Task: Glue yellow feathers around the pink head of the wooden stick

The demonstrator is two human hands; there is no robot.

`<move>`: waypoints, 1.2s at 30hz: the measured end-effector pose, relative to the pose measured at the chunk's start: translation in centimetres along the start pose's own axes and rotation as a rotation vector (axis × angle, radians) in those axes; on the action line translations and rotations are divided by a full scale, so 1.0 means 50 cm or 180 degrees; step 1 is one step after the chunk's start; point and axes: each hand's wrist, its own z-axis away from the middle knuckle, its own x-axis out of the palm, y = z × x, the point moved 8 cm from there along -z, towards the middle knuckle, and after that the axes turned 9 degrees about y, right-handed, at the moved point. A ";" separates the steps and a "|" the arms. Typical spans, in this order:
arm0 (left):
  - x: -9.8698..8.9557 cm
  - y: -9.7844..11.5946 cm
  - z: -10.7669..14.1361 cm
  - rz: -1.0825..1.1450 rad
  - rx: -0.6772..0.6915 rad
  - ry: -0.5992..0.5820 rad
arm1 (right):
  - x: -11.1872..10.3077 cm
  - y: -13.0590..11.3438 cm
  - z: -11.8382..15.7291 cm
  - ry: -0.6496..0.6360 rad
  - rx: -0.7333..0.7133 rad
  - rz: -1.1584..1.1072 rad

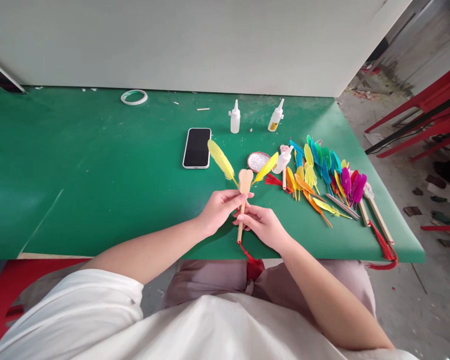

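Observation:
Both hands hold one wooden stick (241, 227) with a rounded wooden head (245, 181), upright above the near part of the table. My left hand (223, 210) is closed around it just below the head. Lower down, the fingers of my right hand (262, 224) pinch the handle. A yellow feather (221, 159) leans out to the left of the head, and another yellow feather (266, 167) leans out to the right. How the feathers are fixed is hidden behind the head. From the stick's lower end a red tassel (254, 265) hangs over the table edge.
On the green table (116, 200) lie a phone (197, 148), a white ring of tape (134, 97) and a round dish (258, 161). White bottles (235, 117) stand behind. To the right are many coloured feathers (324, 165) and tasselled wooden sticks (378, 217). A pale wall (180, 45) bounds the back.

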 end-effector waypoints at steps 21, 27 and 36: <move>0.011 0.007 0.006 0.0061 0.0014 -0.0157 | -0.064 -0.021 -0.005 0.0936 -0.0354 -0.0436; 0.041 -0.017 0.016 0.1197 -0.0856 -0.0610 | -0.069 -0.022 -0.004 0.1002 -0.0432 -0.0506; 0.098 -0.037 0.062 0.1850 -0.1907 -0.1573 | -0.044 -0.009 -0.005 0.0679 -0.0212 -0.1268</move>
